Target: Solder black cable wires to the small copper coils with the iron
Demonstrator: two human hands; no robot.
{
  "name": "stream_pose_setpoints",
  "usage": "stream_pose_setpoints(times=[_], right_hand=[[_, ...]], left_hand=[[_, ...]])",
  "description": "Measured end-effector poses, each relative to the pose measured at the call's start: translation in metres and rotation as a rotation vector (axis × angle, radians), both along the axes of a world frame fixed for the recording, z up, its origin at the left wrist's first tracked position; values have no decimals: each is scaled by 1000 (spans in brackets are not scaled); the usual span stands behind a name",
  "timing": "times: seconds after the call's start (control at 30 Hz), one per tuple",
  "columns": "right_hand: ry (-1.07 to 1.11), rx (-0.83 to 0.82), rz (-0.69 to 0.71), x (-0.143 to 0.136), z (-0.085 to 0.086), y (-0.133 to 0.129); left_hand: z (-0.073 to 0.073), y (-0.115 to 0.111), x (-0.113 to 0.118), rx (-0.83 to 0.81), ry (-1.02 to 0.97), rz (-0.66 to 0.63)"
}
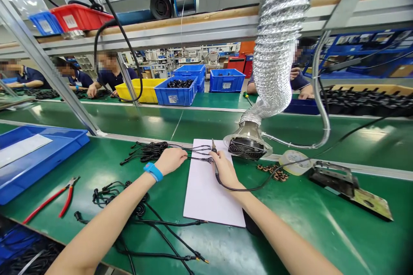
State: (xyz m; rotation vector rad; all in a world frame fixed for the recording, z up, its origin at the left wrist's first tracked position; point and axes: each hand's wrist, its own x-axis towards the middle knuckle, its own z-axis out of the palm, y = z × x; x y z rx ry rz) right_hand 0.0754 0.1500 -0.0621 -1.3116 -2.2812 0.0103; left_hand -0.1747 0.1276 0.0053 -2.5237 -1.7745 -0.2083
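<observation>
On the green bench, my left hand [172, 160], with a blue wristband [153, 172], is closed on a thin black cable [197, 158]. A bundle of black cables [154, 151] lies just beyond it, with several ends reaching over a white board [211, 195]. My right hand [225, 168] grips a soldering iron [214, 148], its tip pointing away from me and its cord [238, 189] trailing off to the right. The iron is beside the cable ends; whether it touches them I cannot tell. More black cables [161, 222] lie loose below my left forearm.
A fume extractor fan [247, 147] hangs behind the board under a silver duct [277, 51]. Small brass-coloured parts [274, 172], a tape roll [294, 162] and a metal fixture [351, 189] sit right. Red-handled pliers [67, 197] and a blue tray [64, 137] are left. Co-workers sit opposite.
</observation>
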Motion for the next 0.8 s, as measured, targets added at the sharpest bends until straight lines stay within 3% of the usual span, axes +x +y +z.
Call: stream_pose_setpoints(times=[0.2, 0.5, 0.67, 0.8], right_hand=[[-15, -15, -13, -1, 2, 0], [-86, 3, -48, -2, 17, -10], [-119, 71, 0, 15, 32, -38], [-136, 130, 63, 52, 43, -80]], left_hand=[[-25, 22, 36, -7, 47, -33], [-24, 23, 38, 12, 127, -75], [-23, 26, 39, -2, 186, -85], [-25, 20, 41, -3, 214, -44]])
